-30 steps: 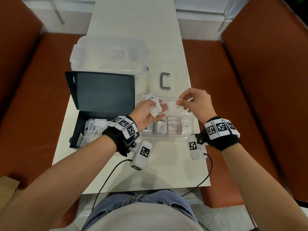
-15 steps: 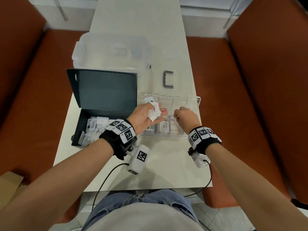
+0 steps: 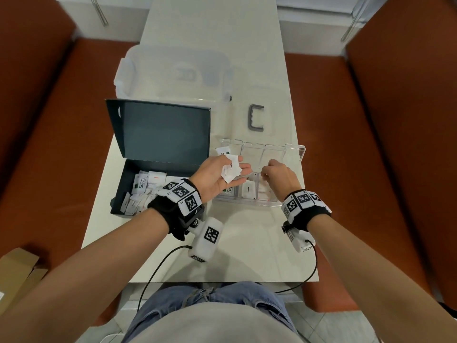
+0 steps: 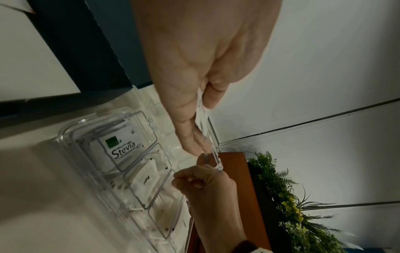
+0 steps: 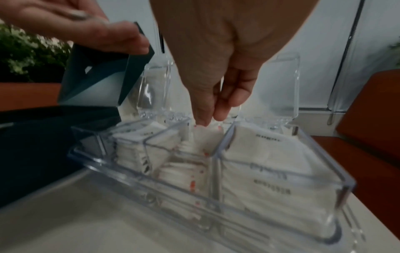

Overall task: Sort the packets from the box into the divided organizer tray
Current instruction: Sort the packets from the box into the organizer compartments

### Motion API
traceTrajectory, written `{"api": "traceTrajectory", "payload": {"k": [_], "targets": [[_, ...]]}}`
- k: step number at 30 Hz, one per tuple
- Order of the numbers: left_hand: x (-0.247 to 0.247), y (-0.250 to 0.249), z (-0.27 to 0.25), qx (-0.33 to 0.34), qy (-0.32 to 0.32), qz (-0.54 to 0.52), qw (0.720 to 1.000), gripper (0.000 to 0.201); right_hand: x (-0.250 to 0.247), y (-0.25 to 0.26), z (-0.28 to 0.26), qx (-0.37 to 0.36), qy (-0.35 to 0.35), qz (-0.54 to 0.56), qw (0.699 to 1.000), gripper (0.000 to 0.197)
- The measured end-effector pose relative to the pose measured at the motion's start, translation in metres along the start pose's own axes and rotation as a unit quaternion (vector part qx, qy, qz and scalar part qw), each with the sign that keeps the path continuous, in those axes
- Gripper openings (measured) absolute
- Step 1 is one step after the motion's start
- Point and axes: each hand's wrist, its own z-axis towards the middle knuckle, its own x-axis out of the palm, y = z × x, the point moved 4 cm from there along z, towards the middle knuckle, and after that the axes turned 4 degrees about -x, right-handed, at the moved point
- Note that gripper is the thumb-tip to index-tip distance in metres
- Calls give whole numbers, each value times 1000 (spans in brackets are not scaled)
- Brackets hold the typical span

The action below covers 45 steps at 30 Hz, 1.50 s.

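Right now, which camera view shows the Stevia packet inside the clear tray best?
The left wrist view: the Stevia packet faces the camera, label readable. In the head view the left hand mostly hides it; the right wrist view shows no readable label.

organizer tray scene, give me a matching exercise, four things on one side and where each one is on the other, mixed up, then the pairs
Things:
1. grey handle
2. Stevia packet
3. loose white packets
4. dark box

Places:
A. held in the left hand
B. on the table left of the organizer tray
C. in the tray's leftmost compartment
D. on the table beyond the tray

Pairs: 1-D, 2-C, 3-A, 4-B
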Motion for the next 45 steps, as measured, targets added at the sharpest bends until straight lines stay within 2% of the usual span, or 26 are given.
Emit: {"api": "traceTrajectory", "payload": {"k": [4,9,11,16,19,24,31,37,40,45], "targets": [[-2,0,1,-4,-1,-9,1000,37,-12,-5,-5,10,-51,38,998,21],[-6,1,1,-7,-1,-7,1000,38,-1,5,-9,-7,58,-86,995,16],[-8,2,1,-7,-2,-6,1000,38,3,5,-8,-5,58,-106,993,17],[-13,1,-4,-8,-1,-10,1000,37,5,3,-5,27,11,-96,995,34],[-15,0,-6,-10,-4,-14,1000,36,6,2,-5,39,19,-93,995,41],[-18,0,-7,-12,-8,-18,1000,37,9,6,-6,20,59,-117,991,25],[-18,0,-7,-12,-3,-12,1000,38,10,9,-1,5,64,-128,990,7],[-16,0,-5,-11,2,-8,1000,37,8,2,-9,-4,1,-114,993,21],[-16,1,-4,-11,0,-10,1000,37,7,0,-19,-12,-23,-115,993,21],[-15,1,-2,-12,-2,-14,1000,38,10,0,-27,-33,36,-99,994,19]]}}
